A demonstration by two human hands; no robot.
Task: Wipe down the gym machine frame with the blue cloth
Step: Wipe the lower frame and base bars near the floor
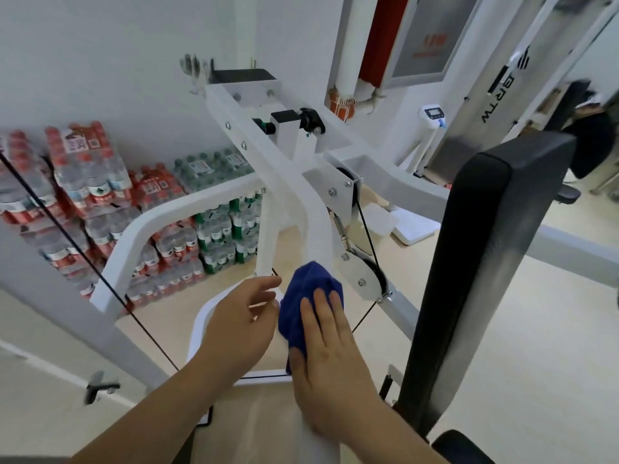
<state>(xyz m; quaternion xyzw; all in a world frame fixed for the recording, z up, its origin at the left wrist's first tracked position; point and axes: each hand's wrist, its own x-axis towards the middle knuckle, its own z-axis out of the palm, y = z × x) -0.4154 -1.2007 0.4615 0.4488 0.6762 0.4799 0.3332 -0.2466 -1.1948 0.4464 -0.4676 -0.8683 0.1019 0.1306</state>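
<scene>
Gym room, pale floor [536, 346]; bottled-water packs [100, 182] stacked beyond the left hand [241, 319]. Blue cloth [303, 296]: dark, bunched, pressed on the white frame bar [268, 169] under the right hand [331, 356], whose fingers lie flat. Its long axis follows the bar, pointing away. The left hand is relaxed, holds nothing and sits just beside the cloth.

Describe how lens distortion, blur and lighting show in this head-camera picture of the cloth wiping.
Head view: the wide lens bows the white frame and black pad; blur smears the bottled water packs and far corners; light is bright and even; the blue cloth and right hand look sharp.
</scene>
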